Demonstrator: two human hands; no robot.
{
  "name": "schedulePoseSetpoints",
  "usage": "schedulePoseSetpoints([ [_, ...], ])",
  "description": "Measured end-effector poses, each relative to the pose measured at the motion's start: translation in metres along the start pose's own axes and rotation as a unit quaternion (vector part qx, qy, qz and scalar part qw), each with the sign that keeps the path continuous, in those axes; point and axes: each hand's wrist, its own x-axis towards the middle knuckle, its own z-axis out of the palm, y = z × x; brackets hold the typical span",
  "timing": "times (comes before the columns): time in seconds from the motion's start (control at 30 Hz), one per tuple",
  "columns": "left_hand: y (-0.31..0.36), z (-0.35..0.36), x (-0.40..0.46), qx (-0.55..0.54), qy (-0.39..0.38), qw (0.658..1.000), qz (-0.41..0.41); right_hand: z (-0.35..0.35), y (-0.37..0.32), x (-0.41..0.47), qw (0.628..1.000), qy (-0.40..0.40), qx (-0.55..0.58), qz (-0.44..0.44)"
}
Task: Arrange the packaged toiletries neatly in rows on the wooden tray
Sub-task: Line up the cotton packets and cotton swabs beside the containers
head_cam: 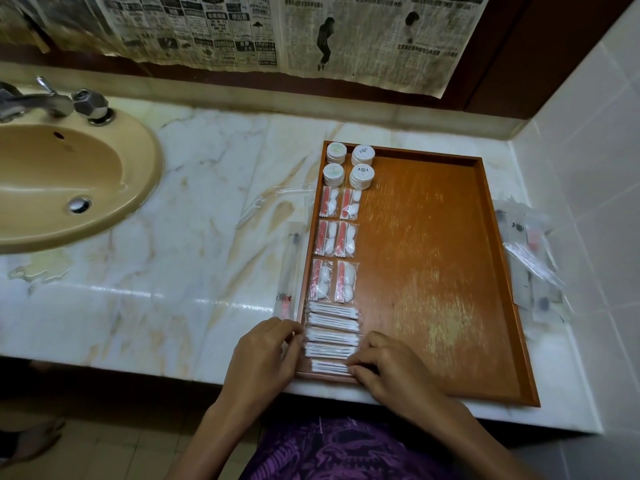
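At the lower centre of the head view, both hands work the near-left corner of the wooden tray (pixel 433 271), which sits on a marble counter (pixel 173 237) right of a yellow sink (pixel 69 181). The left hand (pixel 263 355) has its curled fingers pressed against the left ends of the white cotton-swab packets (pixel 332 329), which lie stacked in a column. The right hand (pixel 388 368) pinches the right end of the nearest swab packet (pixel 329 367) at the tray's front edge.

Above them in the frame, along the tray's left side, lie three pairs of red-and-white packets (pixel 336 240), then four stacks of round white soaps (pixel 349 164) at the far corner. The rest of the tray is bare. More clear-wrapped items (pixel 530 258) wait in a loose heap at the right of the frame, and a long wrapped item (pixel 289 268) lies just outside the tray's left rim.

The risks look small but real: the slippery packets could slide over one another under the squeeze from both ends, skewing the column, and the nearest packet, hard against the front rim, might ride up onto it.
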Motion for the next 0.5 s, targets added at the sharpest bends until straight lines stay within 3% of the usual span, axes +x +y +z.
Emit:
schedulePoseSetpoints([
  [0.23, 0.001, -0.001, 0.002, 0.008, -0.009, 1.0, -0.001, 0.006, -0.014, 0.009, 0.994, -0.002, -0.091, -0.065],
  [0.5, 0.003, 0.004, 0.005, 0.032, -0.006, 0.999, -0.006, 0.008, -0.016, 0.01, 0.991, 0.036, -0.1, -0.076],
])
